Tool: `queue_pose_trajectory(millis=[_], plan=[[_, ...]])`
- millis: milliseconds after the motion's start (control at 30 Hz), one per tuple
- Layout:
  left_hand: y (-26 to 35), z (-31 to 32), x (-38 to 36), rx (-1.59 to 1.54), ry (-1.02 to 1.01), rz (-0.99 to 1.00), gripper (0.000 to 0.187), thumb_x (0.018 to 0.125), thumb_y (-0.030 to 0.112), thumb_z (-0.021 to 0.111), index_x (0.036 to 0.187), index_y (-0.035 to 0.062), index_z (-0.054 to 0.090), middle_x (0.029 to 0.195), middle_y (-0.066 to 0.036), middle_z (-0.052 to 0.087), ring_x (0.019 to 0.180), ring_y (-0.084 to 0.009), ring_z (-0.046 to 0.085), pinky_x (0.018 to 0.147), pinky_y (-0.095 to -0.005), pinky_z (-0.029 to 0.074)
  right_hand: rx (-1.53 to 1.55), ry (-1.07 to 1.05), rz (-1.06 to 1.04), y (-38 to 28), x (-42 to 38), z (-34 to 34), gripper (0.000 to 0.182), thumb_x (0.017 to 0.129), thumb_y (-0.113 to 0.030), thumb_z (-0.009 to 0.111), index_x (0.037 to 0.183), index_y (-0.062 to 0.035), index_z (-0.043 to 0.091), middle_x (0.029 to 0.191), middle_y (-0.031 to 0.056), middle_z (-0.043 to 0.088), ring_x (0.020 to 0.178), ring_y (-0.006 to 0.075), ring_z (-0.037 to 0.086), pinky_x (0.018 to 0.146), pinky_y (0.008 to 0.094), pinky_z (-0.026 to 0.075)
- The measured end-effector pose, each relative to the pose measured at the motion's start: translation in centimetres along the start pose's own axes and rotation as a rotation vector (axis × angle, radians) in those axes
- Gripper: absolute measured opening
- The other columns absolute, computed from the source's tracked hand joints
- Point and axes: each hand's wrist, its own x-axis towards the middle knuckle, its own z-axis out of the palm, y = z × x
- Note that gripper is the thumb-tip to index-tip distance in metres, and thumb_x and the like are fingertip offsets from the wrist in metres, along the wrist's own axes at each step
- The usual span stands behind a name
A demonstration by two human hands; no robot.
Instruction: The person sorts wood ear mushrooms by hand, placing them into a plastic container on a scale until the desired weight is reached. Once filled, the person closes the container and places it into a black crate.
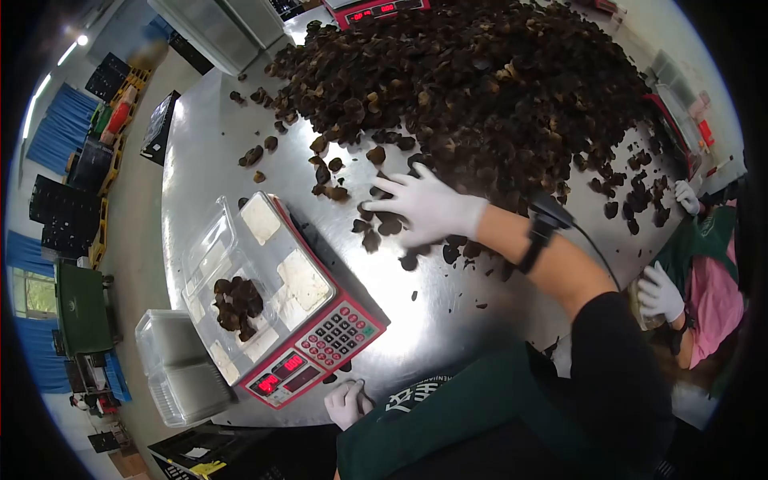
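My right hand (pixel 428 206), in a white glove, reaches across the metal table with its fingers spread. It is over loose dark brown, curled pieces that look like wood ear mushrooms (pixel 390 224), at the near edge of a big heap (pixel 480 80). My left hand (pixel 348 402), gloved too, rests by the table's near edge with curled fingers; its palm is hidden. Just above it is a red-sided scale (pixel 320 340) with lit digits. On the scale's pan stands a clear plastic box (pixel 220 248) with a small clump of wood ear mushrooms (pixel 238 306) in it.
Stacked clear plastic boxes (pixel 180 368) stand left of the scale. Another red scale (pixel 376 11) is behind the heap. At the right, a co-worker's gloved hand (pixel 662 292) is near the table edge. A black crate (pixel 216 448) sits below the near edge.
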Motion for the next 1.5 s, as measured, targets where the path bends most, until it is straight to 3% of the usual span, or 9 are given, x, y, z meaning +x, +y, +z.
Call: queue_pose_trajectory(millis=[200, 300, 433, 567, 733, 900, 967, 1133, 1500], plan=[[-2.2, 0.4, -2.3, 0.038, -0.085, 0.028, 0.038, 0.076, 0.027, 0.065, 0.111, 0.0117, 0.071, 0.103, -0.007, 0.065, 0.095, -0.0273, 0.058, 0.084, -0.0397, 0.046, -0.121, 0.051, 0.239, 2.4, -8.6, -5.7, 0.087, 0.064, -0.038, 0.083, 0.144, -0.0233, 0.053, 0.148, 0.0147, 0.047, 0.14, 0.0351, 0.041, 0.114, 0.0574, 0.03], [-2.0, 0.3, -1.9, 0.043, -0.084, 0.037, 0.037, 0.075, 0.022, 0.067, 0.11, 0.0118, 0.071, 0.102, -0.006, 0.065, 0.095, -0.0276, 0.058, 0.084, -0.0396, 0.046, -0.054, 0.124, 0.463, 3.9, -10.0, -4.6, 0.081, 0.07, -0.038, 0.079, 0.145, -0.0236, 0.052, 0.153, 0.0184, 0.042, 0.143, 0.0386, 0.036, 0.118, 0.0635, 0.023], [-1.4, 0.7, -1.7, 0.054, -0.03, 0.016, 0.036, 0.072, 0.016, 0.068, 0.109, 0.0117, 0.07, 0.099, -0.006, 0.065, 0.093, -0.0284, 0.059, 0.084, -0.0399, 0.046, 0.03, 0.114, 0.243, 0.3, -11.3, -3.5, 0.076, 0.075, -0.042, 0.078, 0.144, -0.0257, 0.053, 0.15, 0.021, 0.045, 0.14, 0.0395, 0.041, 0.113, 0.0646, 0.031], [-1.1, 0.5, -1.1, 0.038, -0.005, 0.007, 0.038, 0.069, 0.011, 0.069, 0.108, 0.0115, 0.07, 0.097, -0.007, 0.066, 0.092, -0.0289, 0.059, 0.082, -0.0395, 0.046, 0.359, -0.214, 0.216, 2.3, -11.3, -8.0, 0.053, 0.081, -0.041, 0.073, 0.129, -0.0183, 0.068, 0.147, 0.0194, 0.048, 0.126, 0.0385, 0.054, 0.107, 0.0426, 0.045], [-2.0, 1.1, -2.0, 0.066, 0.001, 0.054, 0.043, 0.064, 0.006, 0.07, 0.106, 0.0133, 0.07, 0.096, -0.006, 0.066, 0.087, -0.0262, 0.062, 0.077, -0.0389, 0.046, -0.049, 0.172, 0.292, 5.6, -1.2, -11.0, 0.041, 0.078, -0.032, 0.073, 0.113, -0.0106, 0.072, 0.112, 0.0118, 0.064, 0.108, 0.0316, 0.062, 0.092, 0.0417, 0.05], [-2.3, 2.2, -4.1, 0.056, 0.037, 0.016, 0.036, 0.066, 0.012, 0.072, 0.102, 0.0153, 0.073, 0.093, -0.005, 0.067, 0.083, -0.0234, 0.064, 0.075, -0.038, 0.048, -0.436, 0.343, 0.003, 3.5, 17.0, -6.1, 0.056, 0.078, -0.038, 0.072, 0.13, -0.0166, 0.063, 0.122, 0.0069, 0.06, 0.125, 0.0262, 0.05, 0.108, 0.0515, 0.033], [-2.5, 1.5, -1.3, -0.077, 0.042, 0.032, 0.018, 0.099, 0.014, 0.059, 0.107, 0.005, 0.072, 0.117, -0.009, 0.07, 0.113, -0.0262, 0.063, 0.094, -0.0367, 0.051, -0.439, 0.306, -0.037, 1.2, 23.2, -2.7, 0.056, 0.081, -0.039, 0.071, 0.131, -0.0167, 0.062, 0.128, 0.0086, 0.057, 0.132, 0.0278, 0.044, 0.112, 0.0548, 0.028], [-3.3, 1.5, -0.1, -0.058, -0.026, 0.018, 0.018, 0.094, 0.013, 0.061, 0.106, 0.0069, 0.072, 0.113, -0.009, 0.069, 0.108, -0.0261, 0.063, 0.091, -0.0372, 0.05, -0.255, 0.356, -0.27, -5.2, 33.7, 4.6, 0.048, 0.088, -0.04, 0.062, 0.134, -0.0231, 0.061, 0.143, 0.0085, 0.05, 0.143, 0.0278, 0.036, 0.12, 0.0576, 0.019], [-4.8, 3.4, 2.0, -0.035, -0.031, 0.134, 0.024, 0.082, 0.011, 0.065, 0.105, 0.011, 0.073, 0.105, -0.008, 0.068, 0.097, -0.0261, 0.063, 0.085, -0.0383, 0.049, -0.647, 0.027, 0.647, 15.0, 30.6, -0.2, 0.054, 0.096, -0.037, 0.058, 0.146, -0.0183, 0.053, 0.159, 0.0078, 0.037, 0.149, 0.0324, 0.029, 0.113, 0.0642, 0.025]])
